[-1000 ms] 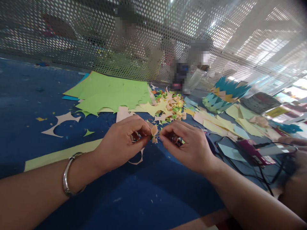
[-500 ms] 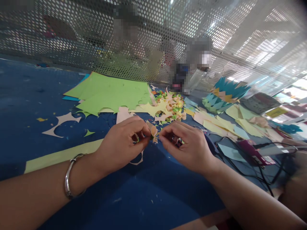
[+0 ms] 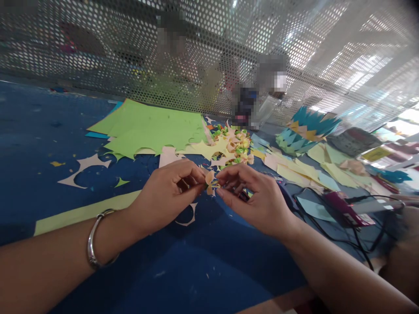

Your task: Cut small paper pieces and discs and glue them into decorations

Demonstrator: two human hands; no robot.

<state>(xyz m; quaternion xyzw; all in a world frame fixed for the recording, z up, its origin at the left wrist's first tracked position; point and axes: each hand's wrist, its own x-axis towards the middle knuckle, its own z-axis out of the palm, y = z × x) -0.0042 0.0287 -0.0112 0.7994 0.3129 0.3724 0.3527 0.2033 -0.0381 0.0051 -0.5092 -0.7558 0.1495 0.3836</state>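
A small peach paper flower (image 3: 210,177) with curled petals is held up over the blue table. My left hand (image 3: 173,192), wearing a silver bangle (image 3: 92,242) at the wrist, pinches it from the left between thumb and forefinger. From the other side my right hand (image 3: 252,196) has its thumb and forefinger at the flower's right-hand petals, fingers curled. The exact contact at those fingertips is too small to make out fully. Just behind the hands lies a heap of similar small paper flowers (image 3: 242,144) in peach, yellow and green.
Green paper sheets (image 3: 157,126) with scalloped cut edges lie at the back left. Paper offcuts (image 3: 84,168) and a pale strip (image 3: 88,211) are nearer. A blue-green paper crown (image 3: 304,133), a maroon box (image 3: 348,209) and black cables (image 3: 356,242) sit right. A perforated metal screen (image 3: 124,56) stands behind.
My right thumb and forefinger have parted slightly around the flower's right side. The flower has turned a little, its petals looking more spread. My left hand has barely moved.
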